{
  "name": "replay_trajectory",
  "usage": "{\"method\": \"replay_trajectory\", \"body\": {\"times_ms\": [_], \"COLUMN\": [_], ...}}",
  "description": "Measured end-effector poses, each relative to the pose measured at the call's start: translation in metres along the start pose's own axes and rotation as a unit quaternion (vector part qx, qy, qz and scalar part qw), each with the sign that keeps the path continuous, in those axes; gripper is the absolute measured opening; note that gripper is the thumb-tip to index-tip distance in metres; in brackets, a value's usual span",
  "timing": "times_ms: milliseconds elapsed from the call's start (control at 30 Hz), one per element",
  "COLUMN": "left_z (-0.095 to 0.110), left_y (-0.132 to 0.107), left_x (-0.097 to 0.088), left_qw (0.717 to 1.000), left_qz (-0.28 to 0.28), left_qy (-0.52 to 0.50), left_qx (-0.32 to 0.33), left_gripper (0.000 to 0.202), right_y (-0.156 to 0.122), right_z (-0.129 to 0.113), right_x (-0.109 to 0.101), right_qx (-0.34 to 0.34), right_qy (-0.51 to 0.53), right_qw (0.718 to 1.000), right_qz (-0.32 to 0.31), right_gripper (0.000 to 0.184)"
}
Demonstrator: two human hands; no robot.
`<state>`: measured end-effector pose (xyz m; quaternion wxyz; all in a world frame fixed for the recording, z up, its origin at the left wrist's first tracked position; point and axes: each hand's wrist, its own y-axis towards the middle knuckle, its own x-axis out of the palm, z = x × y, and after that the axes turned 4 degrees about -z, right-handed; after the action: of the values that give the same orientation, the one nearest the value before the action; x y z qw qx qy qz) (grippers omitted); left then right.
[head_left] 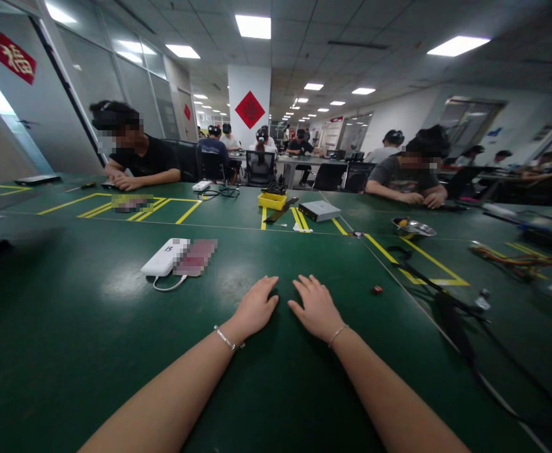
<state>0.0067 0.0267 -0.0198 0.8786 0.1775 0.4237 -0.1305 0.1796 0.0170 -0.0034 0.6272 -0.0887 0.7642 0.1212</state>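
Note:
My left hand [255, 306] rests palm down on the green table [266, 402], its fingers stretched forward and holding nothing. Just to its right, a small gap apart, my right hand [316, 306] lies the same way, fingers slightly spread. Each wrist wears a thin bracelet. Beyond my left hand, to the left, a white power bank [166, 257] lies with a short white cable [169, 286] looping from it. A blurred-out reddish flat object [196, 257] touches its right side. Off to the right of my right hand sits a tiny red item [376, 290].
Farther back are a yellow bin [272, 201], a grey metal box [320, 211] and a shiny metal bowl [417, 228]. Black cables [450, 314] and bundled coloured wires [505, 255] run along the right. Two people sit across the table, at left [134, 154] and right [410, 173].

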Motion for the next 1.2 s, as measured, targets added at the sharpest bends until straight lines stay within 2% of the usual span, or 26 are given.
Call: {"method": "replay_trajectory", "body": {"times_ms": [100,167,267,367,433,533,667,933,1200], "left_z": [0.001,0.003,0.006,0.007,0.007,0.007,0.008,0.007,0.009], "left_y": [-0.001,-0.003,-0.004,-0.005,-0.005,-0.006,-0.007,-0.007,-0.007], "left_x": [0.001,-0.001,-0.004,-0.006,-0.007,-0.008,-0.009,-0.009,-0.011], "left_qw": [0.997,0.994,0.994,0.995,0.995,0.995,0.995,0.994,0.995], "left_qz": [-0.052,-0.074,-0.083,-0.082,-0.08,-0.081,-0.085,-0.081,-0.087], "left_qy": [0.048,0.068,0.069,0.056,0.049,0.042,0.037,0.054,0.042], "left_qx": [0.021,0.032,0.03,0.025,0.027,0.028,0.034,0.048,0.04], "left_gripper": [0.042,0.042,0.041,0.041,0.039,0.036,0.035,0.035,0.035], "right_y": [-0.001,0.001,0.003,-0.001,-0.007,-0.013,-0.011,-0.009,-0.01], "right_z": [-0.009,0.003,0.044,0.095,0.121,0.141,0.142,0.136,0.132], "right_x": [0.004,-0.002,-0.017,-0.026,-0.026,-0.024,-0.023,-0.027,-0.031], "right_qx": [-0.059,-0.05,0.065,0.223,0.3,0.349,0.347,0.349,0.355], "right_qy": [0.016,0.013,-0.03,-0.078,-0.078,-0.044,-0.021,-0.036,-0.013], "right_qw": [0.996,0.998,0.996,0.966,0.946,0.935,0.937,0.936,0.933], "right_qz": [-0.062,-0.046,0.047,0.107,0.093,0.048,0.026,0.043,0.052], "right_gripper": [0.051,0.046,0.041,0.045,0.048,0.05,0.049,0.04,0.041]}}
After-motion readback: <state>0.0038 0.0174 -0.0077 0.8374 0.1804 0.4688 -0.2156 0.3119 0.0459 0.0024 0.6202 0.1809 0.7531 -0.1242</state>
